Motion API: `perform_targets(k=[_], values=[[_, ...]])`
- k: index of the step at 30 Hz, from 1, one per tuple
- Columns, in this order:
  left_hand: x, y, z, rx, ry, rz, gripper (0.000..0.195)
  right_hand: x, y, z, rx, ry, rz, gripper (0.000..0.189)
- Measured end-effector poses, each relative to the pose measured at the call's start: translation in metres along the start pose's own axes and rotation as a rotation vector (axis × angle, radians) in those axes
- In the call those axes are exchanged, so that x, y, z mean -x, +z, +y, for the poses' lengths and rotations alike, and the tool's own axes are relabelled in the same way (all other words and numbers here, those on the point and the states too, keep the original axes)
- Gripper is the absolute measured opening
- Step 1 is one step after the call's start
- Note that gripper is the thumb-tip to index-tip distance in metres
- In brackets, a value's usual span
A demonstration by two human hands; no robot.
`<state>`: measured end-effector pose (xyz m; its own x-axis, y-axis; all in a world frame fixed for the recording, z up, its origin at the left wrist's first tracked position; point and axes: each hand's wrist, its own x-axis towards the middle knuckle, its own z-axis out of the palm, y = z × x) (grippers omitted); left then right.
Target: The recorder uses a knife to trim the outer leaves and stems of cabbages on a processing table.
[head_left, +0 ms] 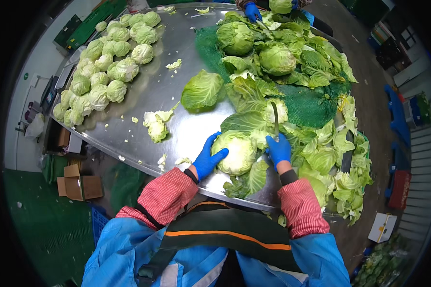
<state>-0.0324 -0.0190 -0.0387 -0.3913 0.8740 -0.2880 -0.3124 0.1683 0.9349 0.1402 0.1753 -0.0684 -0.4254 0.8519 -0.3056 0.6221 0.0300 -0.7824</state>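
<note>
My left hand (210,158), in a blue glove, grips the left side of a green cabbage head (239,154) near the front edge of a steel table (186,46). In my right hand (279,149), gloved alike, is a knife (275,116) with its narrow curved blade pointing away from me. That hand is just right of the cabbage, among loose outer leaves (256,177). Beyond the blade tip lies a pale cut piece of cabbage (281,109). A large single leaf (202,90) rests on the bare steel further off.
Trimmed cabbages (98,97) are heaped at the table's left. Untrimmed heads (277,59) and leaves lie on a green mesh sack (309,106) at the right. A co-worker's gloved hand (252,12) shows at the far edge. Leaf waste (348,190) piles up at the right edge.
</note>
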Motion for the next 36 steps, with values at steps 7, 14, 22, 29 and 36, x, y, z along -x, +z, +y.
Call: perform_targets(k=[7, 14, 22, 29, 36], values=[[-0.019, -0.004, 0.044, -0.793, 0.511, -0.304, 0.07, 0.069, 0.0, -0.069, 0.157, -0.267, -0.084, 0.072], [-0.036, -0.007, 0.038, -0.507, 0.172, -0.319, 0.05, 0.044, -0.008, 0.006, 0.106, -0.185, 0.02, 0.055], [-0.007, 0.016, -0.009, 0.108, -0.103, 0.364, 0.064, 0.09, -0.03, -0.06, 0.276, -0.117, -0.09, 0.043], [-0.035, 0.032, 0.024, -0.561, 0.281, -0.032, 0.087, 0.07, -0.027, -0.017, 0.192, -0.208, -0.071, 0.044], [-0.041, 0.056, 0.018, -0.615, 0.056, 0.217, 0.087, 0.123, -0.038, -0.02, 0.708, -0.425, 0.286, 0.02]])
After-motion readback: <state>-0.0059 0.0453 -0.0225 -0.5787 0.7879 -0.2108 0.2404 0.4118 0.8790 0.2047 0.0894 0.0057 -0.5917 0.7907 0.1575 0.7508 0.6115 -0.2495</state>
